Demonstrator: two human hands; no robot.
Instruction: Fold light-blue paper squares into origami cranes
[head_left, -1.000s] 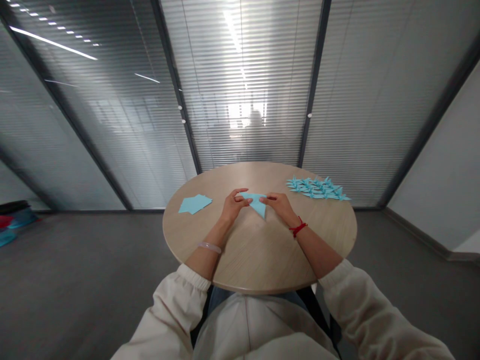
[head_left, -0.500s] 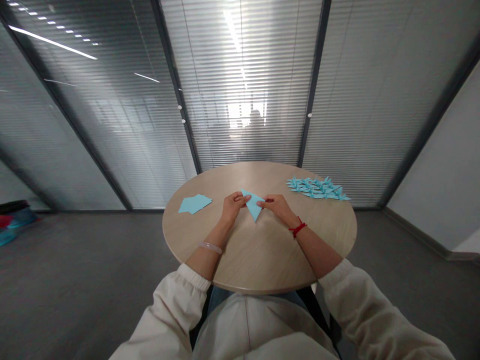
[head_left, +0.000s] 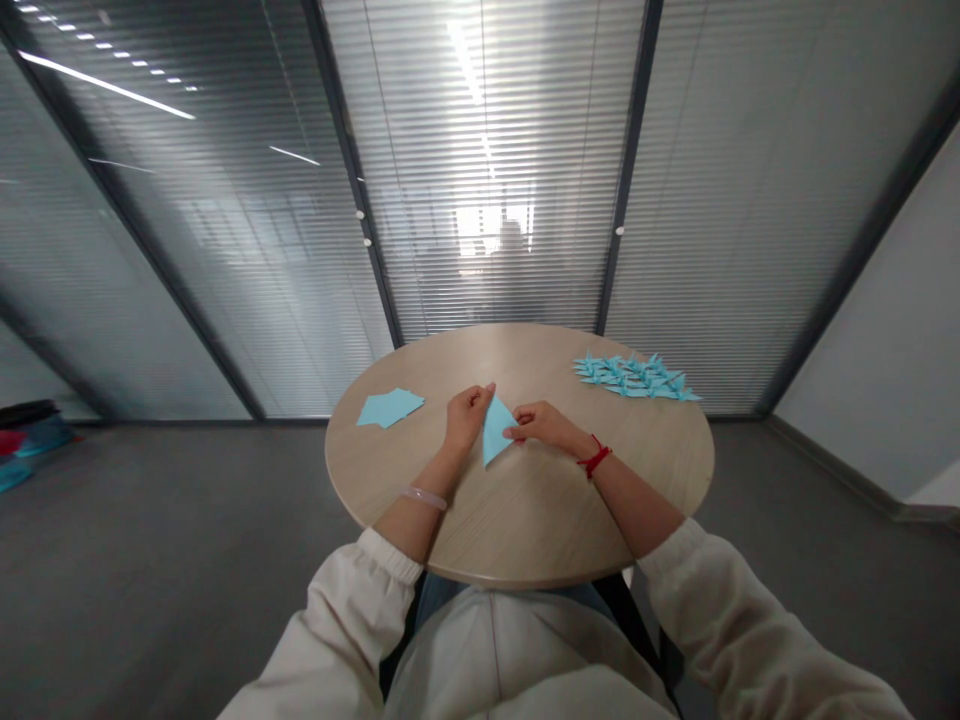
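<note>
A light-blue folded sheet of origami paper (head_left: pixel 496 432), triangular in outline, is held between my hands over the middle of the round table. My left hand (head_left: pixel 466 412) pinches its upper corner between thumb and fingers. On the other side, my right hand (head_left: pixel 541 424) grips the right edge, its thumb lying on the paper's face. One corner of the paper points down toward me. The fingertips behind the sheet are partly hidden.
Flat light-blue paper sheets (head_left: pixel 390 408) lie on the left of the round wooden table (head_left: pixel 525 530). Several folded blue paper cranes (head_left: pixel 637 376) stand in rows at the back right. Glass panels with blinds (head_left: pixel 495 290) rise behind the table.
The paper has turned, its lower point swinging left and toward me. My right hand has shifted slightly left and down with its edge; my left hand stays at the upper corner.
</note>
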